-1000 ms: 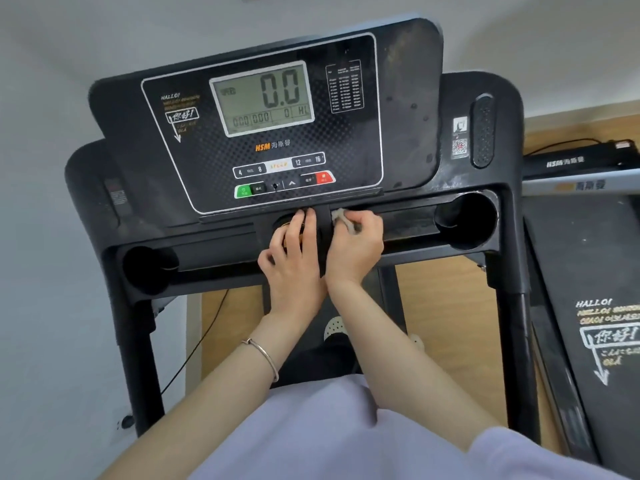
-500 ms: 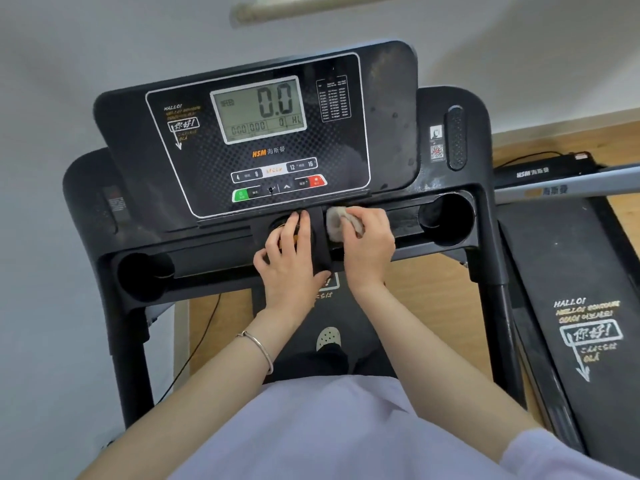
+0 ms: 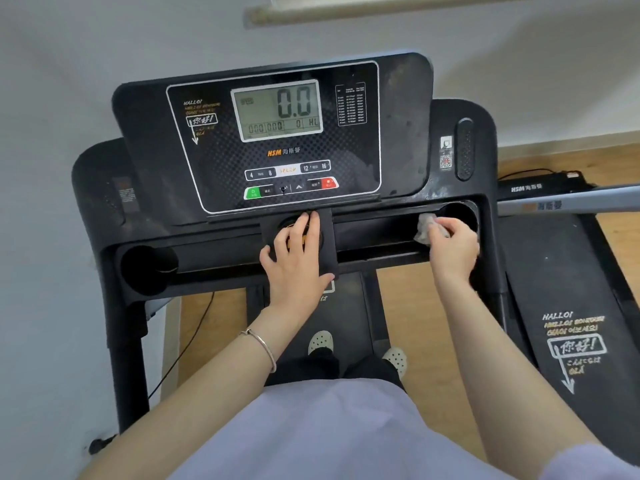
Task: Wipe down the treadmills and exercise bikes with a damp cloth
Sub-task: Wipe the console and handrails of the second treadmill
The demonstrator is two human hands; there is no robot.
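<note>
A black treadmill console [image 3: 221,161] with a grey display reading 0.0 stands in front of me. Below it runs a recessed tray [image 3: 374,233] with a cup holder at each end. My left hand [image 3: 298,261] rests flat, fingers straight, on the central knob block of the tray. My right hand [image 3: 453,247] grips a small crumpled white cloth [image 3: 424,226] and presses it into the tray's right part, beside the right cup holder [image 3: 460,213].
A white wall is close on the left and behind. A second treadmill [image 3: 568,306] lies folded flat on the wooden floor at right, its rail near my right hand. A black cable [image 3: 194,341] hangs at lower left. My feet stand on the belt.
My right hand has slid the cloth from the tray's centre to its right end near the cup holder. My left hand has stayed on the central knob block.
</note>
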